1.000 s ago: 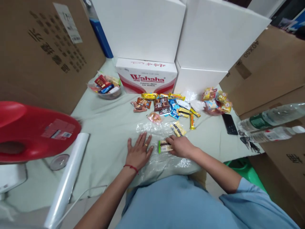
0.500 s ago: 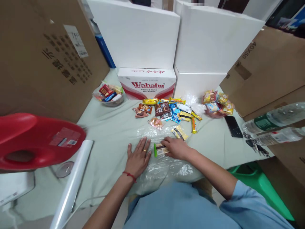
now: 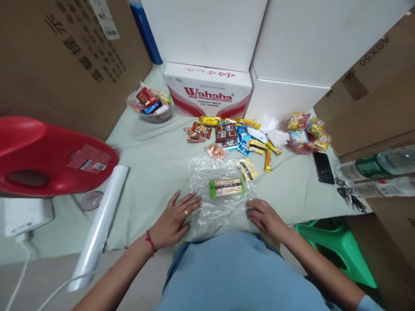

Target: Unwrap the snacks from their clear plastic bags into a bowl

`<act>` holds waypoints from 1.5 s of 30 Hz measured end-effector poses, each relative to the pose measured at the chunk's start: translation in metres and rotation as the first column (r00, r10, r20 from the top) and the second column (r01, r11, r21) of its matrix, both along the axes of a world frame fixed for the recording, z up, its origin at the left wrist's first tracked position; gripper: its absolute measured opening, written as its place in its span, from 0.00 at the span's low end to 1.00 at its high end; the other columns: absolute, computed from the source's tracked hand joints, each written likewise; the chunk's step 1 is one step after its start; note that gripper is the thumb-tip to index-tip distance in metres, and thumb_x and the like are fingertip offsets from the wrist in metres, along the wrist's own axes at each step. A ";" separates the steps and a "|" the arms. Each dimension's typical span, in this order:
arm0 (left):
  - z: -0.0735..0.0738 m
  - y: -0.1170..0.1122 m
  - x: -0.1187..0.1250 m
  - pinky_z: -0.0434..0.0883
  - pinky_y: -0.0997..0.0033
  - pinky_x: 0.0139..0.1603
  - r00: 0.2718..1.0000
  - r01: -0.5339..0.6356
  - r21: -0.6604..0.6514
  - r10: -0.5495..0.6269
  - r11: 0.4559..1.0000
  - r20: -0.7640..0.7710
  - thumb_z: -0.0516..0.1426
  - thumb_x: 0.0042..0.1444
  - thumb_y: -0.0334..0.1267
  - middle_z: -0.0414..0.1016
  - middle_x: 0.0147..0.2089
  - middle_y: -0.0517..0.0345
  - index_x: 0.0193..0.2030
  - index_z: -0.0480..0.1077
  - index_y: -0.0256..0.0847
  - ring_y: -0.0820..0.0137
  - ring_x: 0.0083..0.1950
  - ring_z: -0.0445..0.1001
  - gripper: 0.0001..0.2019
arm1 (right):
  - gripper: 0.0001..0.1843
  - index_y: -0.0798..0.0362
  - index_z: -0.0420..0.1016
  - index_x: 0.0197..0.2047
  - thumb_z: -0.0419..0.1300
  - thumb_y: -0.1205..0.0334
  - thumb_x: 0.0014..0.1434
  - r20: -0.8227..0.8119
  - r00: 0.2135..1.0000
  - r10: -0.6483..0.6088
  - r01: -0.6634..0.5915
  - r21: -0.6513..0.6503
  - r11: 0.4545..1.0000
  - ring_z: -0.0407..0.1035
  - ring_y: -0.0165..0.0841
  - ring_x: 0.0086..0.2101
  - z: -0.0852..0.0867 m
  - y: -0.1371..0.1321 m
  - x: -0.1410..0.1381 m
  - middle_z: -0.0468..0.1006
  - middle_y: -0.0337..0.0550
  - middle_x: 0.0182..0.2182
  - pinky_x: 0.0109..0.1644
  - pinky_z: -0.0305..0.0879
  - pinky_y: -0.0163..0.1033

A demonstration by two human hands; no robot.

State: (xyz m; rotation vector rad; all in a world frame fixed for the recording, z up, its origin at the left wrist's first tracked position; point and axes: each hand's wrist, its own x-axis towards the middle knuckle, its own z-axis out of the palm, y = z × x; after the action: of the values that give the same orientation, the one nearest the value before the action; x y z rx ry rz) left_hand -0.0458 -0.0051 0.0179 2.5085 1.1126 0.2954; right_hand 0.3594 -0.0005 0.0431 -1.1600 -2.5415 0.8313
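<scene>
A sheet of clear plastic wrap (image 3: 220,181) lies spread on the pale green cloth in front of me. A green-ended snack bar (image 3: 226,187) rests on its middle. My left hand (image 3: 173,221) lies flat with spread fingers on the sheet's near left corner. Near the right corner of the sheet, my right hand (image 3: 264,218) rests with its fingers bent on the plastic. Neither hand touches the bar. Beyond the sheet lie several wrapped snacks (image 3: 231,137) in a loose pile.
A roll of plastic wrap (image 3: 101,224) lies at the left beside a red plastic stool (image 3: 48,160). A bowl of snacks (image 3: 151,106), a Wahaha carton (image 3: 209,93), white and brown boxes ring the back. A phone (image 3: 323,167), keys and water bottles (image 3: 376,166) sit right.
My right hand let go of the snack bar and drew back to the sheet's near right corner. My left hand slid back to the near left corner. The bar stays on the wrap.
</scene>
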 end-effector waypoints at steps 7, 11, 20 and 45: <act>-0.006 0.019 0.003 0.55 0.47 0.75 0.972 -0.211 -0.041 0.214 0.977 0.099 0.46 0.70 0.40 0.81 0.58 0.53 0.50 0.77 0.49 0.64 0.69 0.70 0.18 | 0.17 0.49 0.78 0.46 0.49 0.53 0.74 -0.120 0.992 -0.043 0.022 -0.171 0.985 0.75 0.38 0.46 0.029 0.047 -0.002 0.82 0.49 0.43 0.53 0.71 0.44; 0.001 0.046 0.020 0.64 0.51 0.69 0.866 -0.456 -0.091 0.465 0.885 0.184 0.47 0.68 0.47 0.83 0.49 0.51 0.40 0.77 0.44 0.61 0.59 0.76 0.18 | 0.15 0.52 0.79 0.44 0.54 0.53 0.70 -0.074 0.980 -0.186 0.168 -0.206 0.964 0.75 0.36 0.39 0.037 0.088 -0.005 0.83 0.44 0.38 0.46 0.69 0.38; -0.003 0.074 0.024 0.69 0.51 0.58 0.675 -0.728 0.004 0.716 0.685 0.180 0.55 0.58 0.48 0.78 0.45 0.46 0.41 0.75 0.42 0.54 0.52 0.73 0.14 | 0.12 0.53 0.81 0.46 0.55 0.64 0.67 0.420 0.860 -0.289 0.264 0.119 0.957 0.73 0.40 0.44 0.048 0.159 -0.034 0.82 0.51 0.44 0.43 0.62 0.36; -0.019 0.049 0.116 0.76 0.61 0.50 0.814 -0.439 -0.033 0.413 0.898 0.408 0.54 0.60 0.31 0.85 0.50 0.54 0.47 0.82 0.49 0.63 0.47 0.81 0.16 | 0.23 0.50 0.71 0.67 0.50 0.65 0.73 0.358 0.851 0.384 -0.458 0.150 0.876 0.63 0.39 0.39 0.030 0.126 -0.074 0.78 0.51 0.40 0.46 0.60 0.42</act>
State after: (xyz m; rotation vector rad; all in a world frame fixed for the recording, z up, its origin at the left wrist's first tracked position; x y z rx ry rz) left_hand 0.0706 0.0439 -0.0007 2.0701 1.4838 0.9439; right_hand 0.2857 0.1252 0.0734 -0.7105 -3.1296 0.4267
